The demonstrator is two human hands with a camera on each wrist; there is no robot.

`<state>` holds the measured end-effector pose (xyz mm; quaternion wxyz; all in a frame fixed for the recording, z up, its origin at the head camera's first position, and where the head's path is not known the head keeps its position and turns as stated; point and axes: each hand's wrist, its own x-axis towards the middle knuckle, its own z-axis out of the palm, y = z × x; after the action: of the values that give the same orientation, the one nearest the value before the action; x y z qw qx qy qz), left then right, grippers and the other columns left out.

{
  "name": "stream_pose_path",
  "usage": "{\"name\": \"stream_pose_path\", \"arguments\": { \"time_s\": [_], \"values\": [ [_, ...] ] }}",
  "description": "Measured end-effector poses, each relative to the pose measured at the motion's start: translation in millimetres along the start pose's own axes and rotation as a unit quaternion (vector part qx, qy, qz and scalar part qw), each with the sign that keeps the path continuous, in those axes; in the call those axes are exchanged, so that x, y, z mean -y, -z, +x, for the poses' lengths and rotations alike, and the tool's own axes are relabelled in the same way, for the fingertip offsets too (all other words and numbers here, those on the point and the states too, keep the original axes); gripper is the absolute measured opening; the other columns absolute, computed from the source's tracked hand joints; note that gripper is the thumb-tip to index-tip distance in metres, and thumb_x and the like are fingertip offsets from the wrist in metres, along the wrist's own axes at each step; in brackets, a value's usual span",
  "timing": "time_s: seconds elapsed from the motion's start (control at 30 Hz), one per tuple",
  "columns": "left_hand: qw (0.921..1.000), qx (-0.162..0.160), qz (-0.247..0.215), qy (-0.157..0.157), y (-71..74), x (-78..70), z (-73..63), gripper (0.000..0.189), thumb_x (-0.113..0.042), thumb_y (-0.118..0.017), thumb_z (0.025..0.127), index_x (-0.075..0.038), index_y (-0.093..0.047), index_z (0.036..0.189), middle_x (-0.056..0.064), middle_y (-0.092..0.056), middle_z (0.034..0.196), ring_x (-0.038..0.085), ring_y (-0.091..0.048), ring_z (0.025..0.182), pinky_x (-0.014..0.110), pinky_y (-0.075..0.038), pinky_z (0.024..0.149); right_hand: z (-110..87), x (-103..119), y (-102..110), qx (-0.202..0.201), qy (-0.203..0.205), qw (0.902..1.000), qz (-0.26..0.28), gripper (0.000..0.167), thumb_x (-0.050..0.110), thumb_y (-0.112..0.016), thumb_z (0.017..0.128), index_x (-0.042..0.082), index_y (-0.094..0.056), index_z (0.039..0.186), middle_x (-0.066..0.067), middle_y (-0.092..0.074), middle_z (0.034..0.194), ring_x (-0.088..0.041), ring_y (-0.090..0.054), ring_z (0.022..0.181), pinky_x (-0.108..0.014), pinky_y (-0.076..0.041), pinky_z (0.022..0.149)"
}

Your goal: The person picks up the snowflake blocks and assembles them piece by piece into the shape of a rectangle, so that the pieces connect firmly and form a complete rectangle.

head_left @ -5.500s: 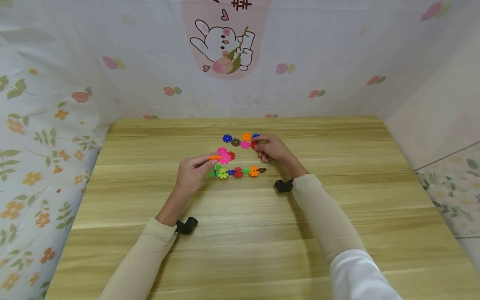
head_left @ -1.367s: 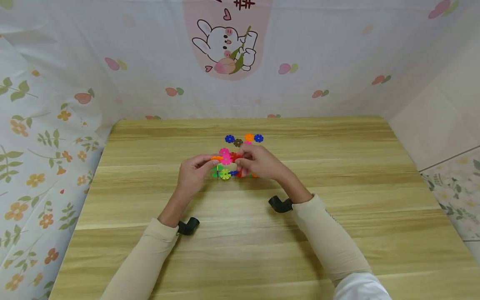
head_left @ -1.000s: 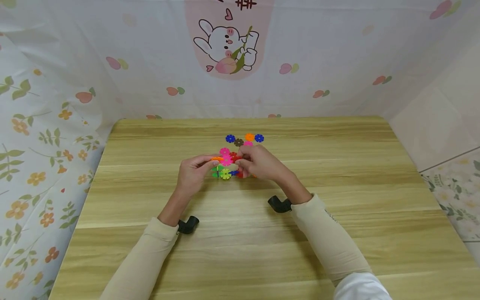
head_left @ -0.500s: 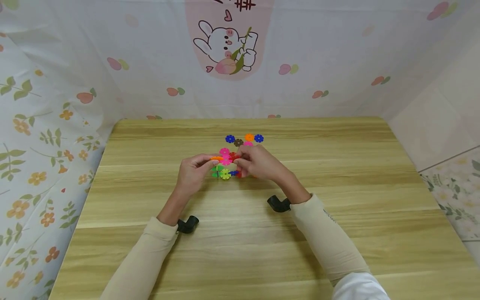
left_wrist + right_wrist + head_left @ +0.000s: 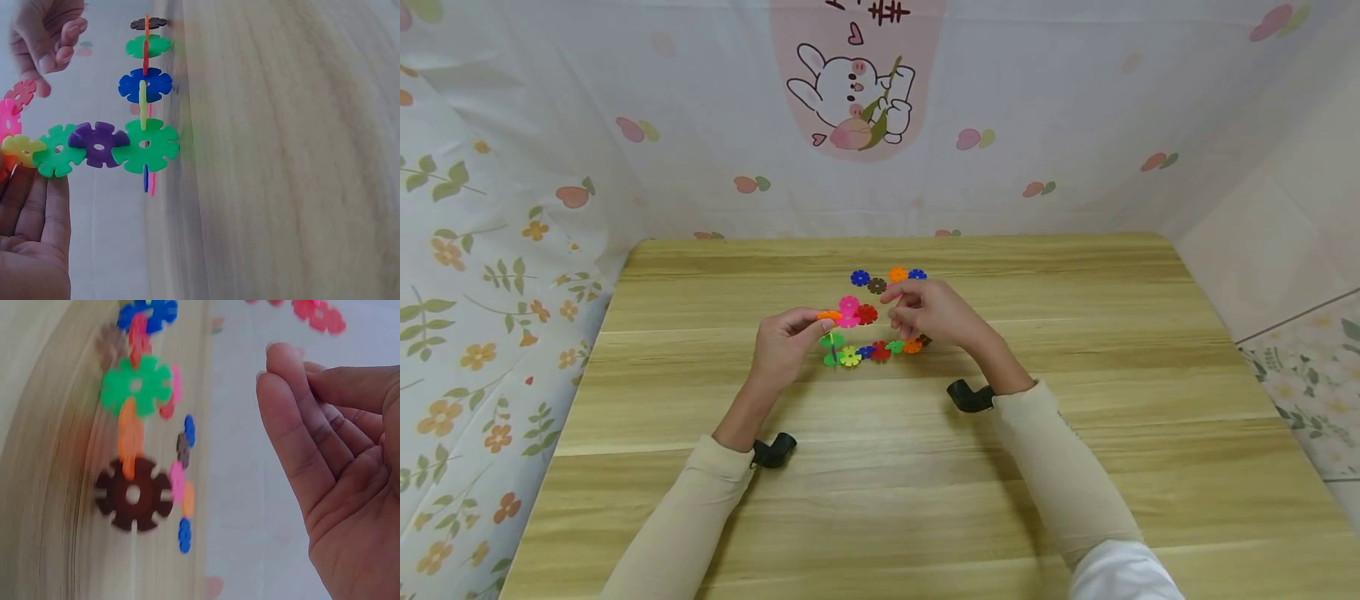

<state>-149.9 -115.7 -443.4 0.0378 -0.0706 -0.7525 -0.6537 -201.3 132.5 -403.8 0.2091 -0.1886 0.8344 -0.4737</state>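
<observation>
My left hand (image 5: 784, 343) pinches an orange slotted flower disc (image 5: 828, 316) between thumb and fingers. It belongs to a linked chain of such discs. From it a pink disc (image 5: 9, 122) and a red disc (image 5: 24, 94) extend right. Downward run a yellow disc (image 5: 25, 149), a green disc (image 5: 59, 150), a purple disc (image 5: 99, 145) and another green one (image 5: 147, 147). The lower row continues right through a blue disc (image 5: 145, 85) to a brown end disc (image 5: 133, 495). My right hand (image 5: 936, 313) hovers right of the red disc, fingers loosely bent, holding nothing.
Loose discs lie behind on the wooden table (image 5: 880, 483): a blue one (image 5: 860, 277), a brown one (image 5: 877, 286), an orange one (image 5: 898, 274), another blue (image 5: 917, 276) and a pink one (image 5: 177, 481). A patterned cloth (image 5: 715, 100) hangs behind the table.
My right hand took a red disc from the loose ones and held it against the pink disc. It has now let go and drawn back right; the red disc stays on the chain.
</observation>
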Motion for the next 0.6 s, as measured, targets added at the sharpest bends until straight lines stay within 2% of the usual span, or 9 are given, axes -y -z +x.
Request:
{"name": "stream_pose_path", "arguments": {
  "time_s": [0.13,0.3,0.37,0.6],
  "values": [
    [1.0000,0.002,-0.002,0.002,-0.2,1.2,1.0,0.018,-0.014,-0.072,0.089,0.003,-0.073,0.095,0.017,-0.071,0.087,0.030,-0.063,0.077,0.038,-0.056,0.068,3.1,-9,11,-0.015,-0.005,0.9997,0.021,0.026,0.007,-0.053,0.099,-0.004,-0.060,0.122,-0.029,-0.065,0.091,-0.042,-0.064,0.072,-0.046,-0.059,0.070],
    [0.9999,0.004,-0.013,0.010,-0.1,2.0,1.0,0.017,-0.012,-0.071,0.090,0.004,-0.072,0.097,0.012,-0.073,0.086,0.017,-0.066,0.076,0.042,-0.058,0.074,7.9,-23,23,-0.040,-0.025,0.9978,0.047,0.029,0.010,-0.053,0.100,-0.004,-0.057,0.125,-0.031,-0.065,0.095,-0.048,-0.062,0.078,-0.050,-0.058,0.074],
    [0.9998,0.004,-0.015,0.014,0.6,2.0,0.5,0.018,-0.012,-0.070,0.090,0.004,-0.072,0.099,0.010,-0.073,0.086,0.012,-0.066,0.076,0.039,-0.058,0.074,9.7,-27,27,-0.047,-0.036,0.9963,0.062,0.031,0.011,-0.054,0.100,-0.004,-0.056,0.127,-0.033,-0.064,0.098,-0.048,-0.062,0.079,-0.050,-0.058,0.076],
    [0.9993,0.001,-0.022,0.030,2.7,3.2,1.7,0.019,-0.007,-0.068,0.091,0.004,-0.069,0.107,0.009,-0.074,0.088,0.009,-0.068,0.078,0.029,-0.057,0.075,19.2,-44,38,-0.068,-0.068,0.9909,0.095,0.031,0.009,-0.053,0.100,-0.004,-0.055,0.128,-0.029,-0.066,0.092,-0.034,-0.065,0.068,-0.042,-0.060,0.070]
  ]
}}
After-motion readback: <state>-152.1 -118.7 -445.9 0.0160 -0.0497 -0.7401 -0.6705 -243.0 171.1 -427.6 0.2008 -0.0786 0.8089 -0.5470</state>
